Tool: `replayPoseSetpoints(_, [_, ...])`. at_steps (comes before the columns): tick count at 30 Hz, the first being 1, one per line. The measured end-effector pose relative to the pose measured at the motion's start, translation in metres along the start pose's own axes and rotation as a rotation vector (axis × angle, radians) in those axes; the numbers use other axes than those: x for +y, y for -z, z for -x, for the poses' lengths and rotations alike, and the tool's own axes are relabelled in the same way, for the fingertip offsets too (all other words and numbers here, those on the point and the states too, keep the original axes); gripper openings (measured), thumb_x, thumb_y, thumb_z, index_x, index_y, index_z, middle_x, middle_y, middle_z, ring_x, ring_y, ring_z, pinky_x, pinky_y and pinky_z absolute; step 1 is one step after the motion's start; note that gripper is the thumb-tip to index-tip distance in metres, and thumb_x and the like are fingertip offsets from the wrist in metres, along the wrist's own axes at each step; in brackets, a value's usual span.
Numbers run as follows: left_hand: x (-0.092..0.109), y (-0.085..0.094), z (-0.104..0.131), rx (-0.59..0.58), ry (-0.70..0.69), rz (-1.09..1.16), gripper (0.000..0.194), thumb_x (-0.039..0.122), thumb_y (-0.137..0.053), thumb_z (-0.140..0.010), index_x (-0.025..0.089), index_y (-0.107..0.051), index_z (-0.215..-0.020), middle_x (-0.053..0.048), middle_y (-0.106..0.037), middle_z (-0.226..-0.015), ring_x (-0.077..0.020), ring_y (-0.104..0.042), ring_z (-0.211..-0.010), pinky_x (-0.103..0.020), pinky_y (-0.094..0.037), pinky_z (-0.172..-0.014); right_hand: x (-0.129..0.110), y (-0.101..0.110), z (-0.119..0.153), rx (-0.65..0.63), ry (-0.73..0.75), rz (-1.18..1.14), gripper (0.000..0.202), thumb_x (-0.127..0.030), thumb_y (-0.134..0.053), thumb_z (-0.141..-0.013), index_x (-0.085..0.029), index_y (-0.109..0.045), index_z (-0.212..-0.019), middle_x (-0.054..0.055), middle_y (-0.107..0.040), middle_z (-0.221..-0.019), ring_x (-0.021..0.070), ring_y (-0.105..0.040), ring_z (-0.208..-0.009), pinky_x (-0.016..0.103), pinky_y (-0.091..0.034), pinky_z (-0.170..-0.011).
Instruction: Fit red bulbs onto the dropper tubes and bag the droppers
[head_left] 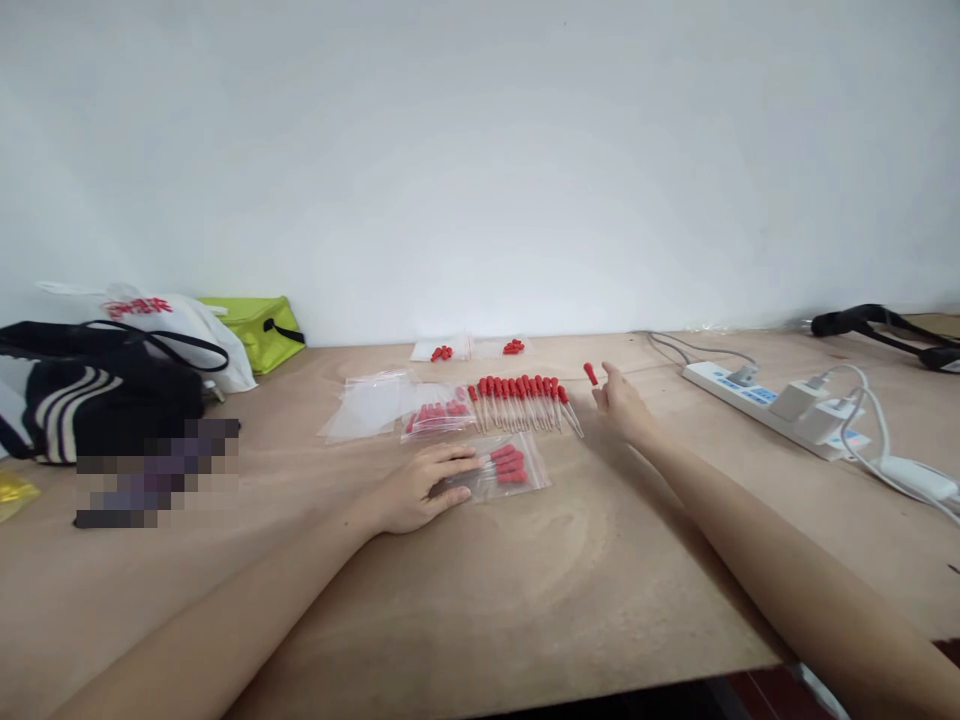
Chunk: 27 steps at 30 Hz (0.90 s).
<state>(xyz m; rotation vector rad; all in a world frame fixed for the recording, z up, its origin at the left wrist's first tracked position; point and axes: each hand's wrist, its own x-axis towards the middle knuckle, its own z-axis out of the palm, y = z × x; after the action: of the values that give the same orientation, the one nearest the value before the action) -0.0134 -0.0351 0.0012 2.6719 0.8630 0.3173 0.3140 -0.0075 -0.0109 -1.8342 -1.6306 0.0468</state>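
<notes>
Flat on a clear bag of red-bulbed droppers (pixel 511 466) rests my left hand (pixel 427 485), its thumb apart from its fingers. My right hand (pixel 622 405) is pinched near a single dropper with a red bulb (pixel 590 374), whose lower part is hidden by the fingers; the index finger sticks out. Between the hands and a little further back, a row of glass droppers (pixel 521 400) lies side by side, red bulbs away from me. Left of the row is a clear bag with red bulbs (pixel 435 412), beside flat clear bags (pixel 367 405).
Two small bags of red pieces (pixel 442 353) (pixel 513 347) lie near the wall. A white power strip (pixel 772 405) with plugs and cables is at right, a black frame (pixel 877 325) beyond. At left are a black bag (pixel 112 400), white bag (pixel 202 335) and green bag (pixel 262 335).
</notes>
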Motion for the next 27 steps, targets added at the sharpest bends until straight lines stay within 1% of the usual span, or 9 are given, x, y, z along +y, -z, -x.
replayPoseSetpoints(2, [0.0,0.0,0.0,0.001,-0.001,0.003,0.039,0.034,-0.043,-0.085,0.029,-0.042,-0.124,-0.002,-0.039,-0.132,-0.0205,-0.036,-0.12,-0.039,-0.029,-0.1,-0.009,0.003,0.007,0.065,0.052,-0.207,0.06,-0.022,-0.039,-0.078,-0.007,-0.014,-0.13,0.004,-0.053,-0.073,0.0167,-0.053,-0.063,0.03,-0.043,-0.062])
replayPoseSetpoints(4, [-0.001,-0.001,0.0,0.001,0.001,0.007,0.039,0.035,-0.043,-0.085,0.029,-0.043,-0.124,-0.002,-0.04,-0.131,-0.0208,-0.036,-0.12,-0.039,-0.028,-0.1,-0.02,0.002,0.018,0.048,0.069,-0.414,0.065,-0.026,-0.04,-0.077,-0.01,-0.008,-0.131,0.0,-0.048,-0.072,0.0126,-0.049,-0.054,0.027,-0.043,-0.055])
replayPoseSetpoints(6, [-0.001,-0.001,0.0,0.002,0.005,0.012,0.039,0.035,-0.043,-0.085,0.029,-0.043,-0.124,-0.003,-0.04,-0.131,-0.0213,-0.036,-0.12,-0.039,-0.028,-0.1,-0.031,-0.003,0.029,-0.018,0.069,-0.585,0.064,-0.03,-0.042,-0.076,-0.015,-0.009,-0.129,-0.002,-0.045,-0.074,0.0102,-0.048,-0.05,0.026,-0.042,-0.049])
replayPoseSetpoints(8, [-0.001,-0.001,0.0,0.007,0.005,0.016,0.039,0.035,-0.043,-0.085,0.029,-0.042,-0.124,-0.003,-0.04,-0.131,-0.0214,-0.036,-0.12,-0.039,-0.028,-0.1,-0.04,-0.009,0.039,-0.062,0.044,-0.722,0.06,-0.031,-0.045,-0.075,-0.019,-0.015,-0.125,-0.003,-0.044,-0.074,0.0096,-0.049,-0.049,0.025,-0.043,-0.047])
replayPoseSetpoints(11, [-0.002,-0.002,0.001,0.016,0.003,0.018,0.039,0.035,-0.043,-0.085,0.03,-0.042,-0.124,-0.003,-0.04,-0.132,-0.0211,-0.036,-0.12,-0.039,-0.028,-0.1,-0.049,-0.016,0.047,-0.039,-0.029,-0.867,0.052,-0.032,-0.047,-0.073,-0.021,-0.021,-0.116,-0.005,-0.044,-0.072,0.0099,-0.051,-0.05,0.026,-0.045,-0.048])
replayPoseSetpoints(16, [-0.001,-0.001,0.001,0.003,0.01,-0.001,0.039,0.035,-0.043,-0.085,0.03,-0.042,-0.124,-0.003,-0.04,-0.131,-0.0205,-0.036,-0.12,-0.039,-0.029,-0.1,-0.054,-0.023,0.051,-0.059,-0.102,-0.953,0.045,-0.034,-0.05,-0.071,-0.022,-0.025,-0.107,-0.006,-0.045,-0.065,0.0099,-0.05,-0.047,0.025,-0.045,-0.045])
replayPoseSetpoints(19, [0.0,-0.001,0.0,0.003,0.006,-0.006,0.039,0.035,-0.043,-0.085,0.029,-0.042,-0.124,-0.003,-0.04,-0.131,-0.0206,-0.036,-0.12,-0.039,-0.029,-0.1,-0.056,-0.027,0.053,-0.063,-0.081,-0.976,0.043,-0.036,-0.05,-0.071,-0.023,-0.026,-0.104,-0.006,-0.045,-0.067,0.0091,-0.05,-0.046,0.025,-0.045,-0.044])
replayPoseSetpoints(22, [0.001,0.0,0.0,0.002,0.008,-0.003,0.039,0.034,-0.043,-0.085,0.029,-0.042,-0.124,-0.003,-0.04,-0.132,-0.0207,-0.035,-0.12,-0.039,-0.028,-0.1,-0.058,-0.03,0.055,-0.035,-0.053,-1.011,0.042,-0.039,-0.051,-0.07,-0.024,-0.026,-0.101,-0.006,-0.044,-0.07,0.0085,-0.051,-0.047,0.025,-0.047,-0.046])
replayPoseSetpoints(27, [0.002,0.0,0.0,0.015,0.001,0.021,0.039,0.035,-0.044,-0.085,0.03,-0.043,-0.123,-0.002,-0.041,-0.131,-0.0211,-0.036,-0.12,-0.04,-0.028,-0.1,-0.058,-0.031,0.055,-0.037,-0.059,-1.034,0.041,-0.039,-0.052,-0.07,-0.024,-0.026,-0.098,-0.007,-0.044,-0.069,0.0088,-0.053,-0.049,0.026,-0.048,-0.048])
